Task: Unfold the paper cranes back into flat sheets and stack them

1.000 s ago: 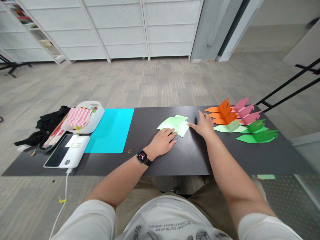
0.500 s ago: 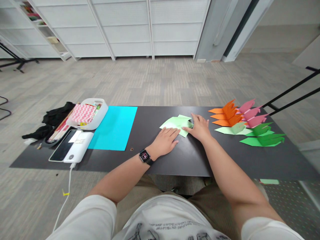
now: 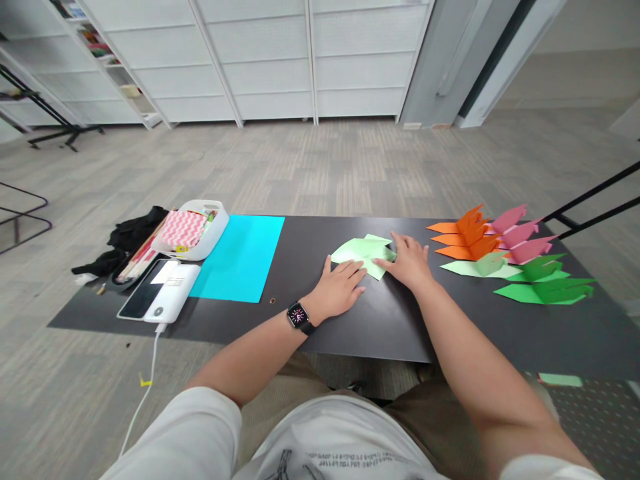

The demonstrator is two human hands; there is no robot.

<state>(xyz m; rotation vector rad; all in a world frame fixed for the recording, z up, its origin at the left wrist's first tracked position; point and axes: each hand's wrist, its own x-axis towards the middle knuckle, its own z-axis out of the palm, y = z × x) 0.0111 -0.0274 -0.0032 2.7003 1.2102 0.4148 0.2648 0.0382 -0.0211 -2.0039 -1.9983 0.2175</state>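
Observation:
A partly folded light green paper lies on the dark grey table in front of me. My left hand rests flat with its fingers spread, the fingertips at the paper's lower left edge; a black watch is on that wrist. At the paper's right side is my right hand, thumb and fingers apart, the thumb touching the paper's edge. Neither hand grips anything.
Folded orange, pink and green paper figures stand at the right. On the left are a cyan sheet, a white basket, a phone, a white device with a cable, and black cloth.
The whole view has shifted, so the table's things appear further right. The left thumb has spread away from the other fingers; the right hand stays beside the paper.

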